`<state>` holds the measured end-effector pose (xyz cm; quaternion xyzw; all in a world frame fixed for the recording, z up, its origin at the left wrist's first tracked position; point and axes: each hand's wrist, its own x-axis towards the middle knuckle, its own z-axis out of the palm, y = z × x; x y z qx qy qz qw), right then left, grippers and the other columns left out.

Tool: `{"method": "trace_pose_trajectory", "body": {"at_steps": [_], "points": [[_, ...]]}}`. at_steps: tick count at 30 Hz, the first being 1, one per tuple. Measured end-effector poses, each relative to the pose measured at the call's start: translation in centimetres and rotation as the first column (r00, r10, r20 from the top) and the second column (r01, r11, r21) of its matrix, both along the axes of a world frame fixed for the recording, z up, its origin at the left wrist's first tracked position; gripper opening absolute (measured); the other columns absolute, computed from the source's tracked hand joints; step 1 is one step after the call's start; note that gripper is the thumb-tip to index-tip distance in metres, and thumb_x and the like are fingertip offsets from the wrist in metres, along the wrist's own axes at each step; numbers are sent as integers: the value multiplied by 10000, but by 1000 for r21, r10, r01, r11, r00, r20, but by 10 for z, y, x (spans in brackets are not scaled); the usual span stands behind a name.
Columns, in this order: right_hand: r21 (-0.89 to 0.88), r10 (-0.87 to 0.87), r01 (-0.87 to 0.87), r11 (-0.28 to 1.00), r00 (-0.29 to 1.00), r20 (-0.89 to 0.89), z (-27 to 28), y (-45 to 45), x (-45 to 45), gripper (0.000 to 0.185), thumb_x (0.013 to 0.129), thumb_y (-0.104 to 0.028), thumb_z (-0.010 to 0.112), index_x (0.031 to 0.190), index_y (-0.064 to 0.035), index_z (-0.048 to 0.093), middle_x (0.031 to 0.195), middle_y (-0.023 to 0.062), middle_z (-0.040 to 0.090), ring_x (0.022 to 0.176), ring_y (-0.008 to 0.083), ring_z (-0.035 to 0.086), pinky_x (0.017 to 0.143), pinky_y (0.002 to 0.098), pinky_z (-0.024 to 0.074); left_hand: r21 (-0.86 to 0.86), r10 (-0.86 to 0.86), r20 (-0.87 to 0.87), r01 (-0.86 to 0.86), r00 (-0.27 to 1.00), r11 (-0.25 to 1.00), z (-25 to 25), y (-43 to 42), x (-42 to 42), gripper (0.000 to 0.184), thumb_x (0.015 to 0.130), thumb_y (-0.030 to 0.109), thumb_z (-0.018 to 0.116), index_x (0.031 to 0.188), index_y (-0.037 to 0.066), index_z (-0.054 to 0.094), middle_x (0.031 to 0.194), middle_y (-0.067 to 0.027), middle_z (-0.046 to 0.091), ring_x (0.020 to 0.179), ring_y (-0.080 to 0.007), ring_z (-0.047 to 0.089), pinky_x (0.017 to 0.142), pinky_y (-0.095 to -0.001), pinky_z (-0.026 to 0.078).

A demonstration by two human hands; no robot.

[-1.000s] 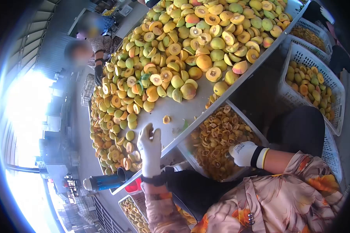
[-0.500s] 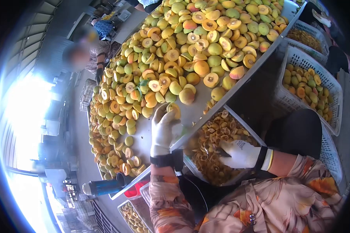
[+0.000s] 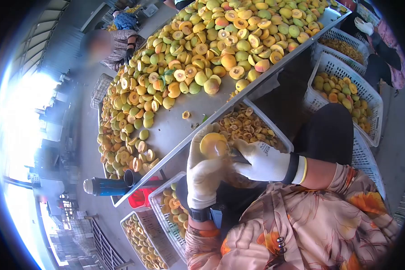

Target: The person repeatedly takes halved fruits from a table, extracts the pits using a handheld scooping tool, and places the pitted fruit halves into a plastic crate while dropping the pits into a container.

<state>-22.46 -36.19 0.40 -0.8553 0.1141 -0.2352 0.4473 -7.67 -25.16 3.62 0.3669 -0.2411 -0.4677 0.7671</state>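
My left hand [image 3: 201, 177], in a white glove, is closed around a yellow peach half [image 3: 213, 145] just in front of the table edge. Close against it, my gloved right hand [image 3: 270, 162] has its fingers wrapped around a small dark tool [image 3: 240, 159], mostly hidden, so its exact kind does not show. The tool's end is by the fruit. Below both hands stands a crate [image 3: 274, 128] full of pits and brown fruit scraps [image 3: 245, 122]. Halved peaches [image 3: 202, 49] lie heaped on the metal table [image 3: 180, 128].
White crates of peach halves stand at right [image 3: 380, 112] and lower left [image 3: 155, 200]. A blue flask [image 3: 105, 186] and dark cup [image 3: 130, 177] are at the table's near-left corner, above a red container [image 3: 141, 198]. Other people work at the far side [image 3: 121, 49] and right [image 3: 364, 26].
My left hand has drawn back from the table with the peach half, meeting my right hand over the scrap crate. The right hand has moved slightly left and up. The view has shifted.
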Motion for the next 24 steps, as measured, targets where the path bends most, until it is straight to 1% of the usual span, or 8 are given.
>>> {"method": "trace_pose_trajectory", "body": {"at_steps": [6, 10, 12, 13, 17, 20, 22, 24], "points": [[-104, 123, -107, 989, 980, 155, -16, 18, -6, 159, 1017, -130, 538, 1128, -29, 591, 1054, 186, 687, 866, 354, 694, 773, 412, 544, 30, 218, -1, -218, 976, 976, -12, 8, -27, 431, 1017, 326, 627, 1333, 42, 554, 1240, -172, 654, 1043, -278, 669, 887, -407, 560], [541, 243, -328, 775, 944, 224, -7, 33, -5, 290, 1091, -240, 441, 1251, -28, 555, 1217, 119, 633, 1085, 245, 624, 949, 366, 490, 40, 380, 191, -394, 905, 918, -7, 9, -42, 421, 1078, 362, 520, 1297, 5, 566, 1114, -174, 694, 922, -245, 678, 815, -362, 563], [194, 290, -306, 932, 951, 105, -7, 34, -7, 341, 1100, -287, 438, 1281, -20, 550, 1237, 110, 627, 1139, 225, 617, 988, 362, 484, 28, 442, 267, -466, 856, 885, -5, 10, -48, 424, 1087, 359, 497, 1270, -15, 576, 1076, -173, 698, 897, -232, 677, 788, -343, 562], [-363, 190, -173, 916, 982, 12, -9, 35, -8, 324, 1090, -277, 455, 1247, -14, 563, 1188, 120, 640, 1081, 241, 643, 948, 368, 504, 30, 474, 285, -502, 833, 864, 0, 10, -54, 426, 1091, 357, 486, 1254, -24, 584, 1055, -172, 701, 883, -225, 675, 774, -335, 561], [-894, -4, -46, 445, 999, -54, 4, 44, -14, 223, 1017, -188, 526, 1106, -3, 611, 987, 139, 669, 810, 310, 693, 764, 399, 552, 11, 544, 459, -617, 702, 787, -2, 13, -56, 422, 1096, 340, 467, 1201, -43, 610, 979, -163, 704, 818, -202, 670, 722, -309, 555], [-854, 68, -31, 519, 998, 5, 6, 42, -10, 150, 1001, -94, 539, 1118, -24, 601, 919, 79, 590, 652, 196, 578, 678, 301, 522, 15, 542, 493, -630, 681, 777, -3, 12, -52, 422, 1094, 338, 467, 1169, -47, 623, 928, -153, 702, 753, -190, 660, 706, -297, 551], [-377, 149, -106, 920, 985, 85, 2, 42, 1, 150, 943, -116, 580, 1038, -7, 620, 882, 134, 639, 698, 296, 637, 686, 383, 532, 16, 531, 528, -633, 663, 774, -4, 10, -47, 415, 1093, 331, 468, 1149, -47, 628, 907, -148, 699, 727, -183, 651, 686, -293, 545], [-27, 175, -172, 985, 973, 149, 5, 38, 6, 159, 914, -133, 601, 994, 2, 631, 863, 168, 665, 735, 346, 668, 693, 429, 535, -3, 532, 582, -652, 615, 758, -4, 6, -41, 410, 1090, 325, 461, 1124, -45, 636, 880, -142, 695, 700, -175, 640, 660, -282, 531]]}}
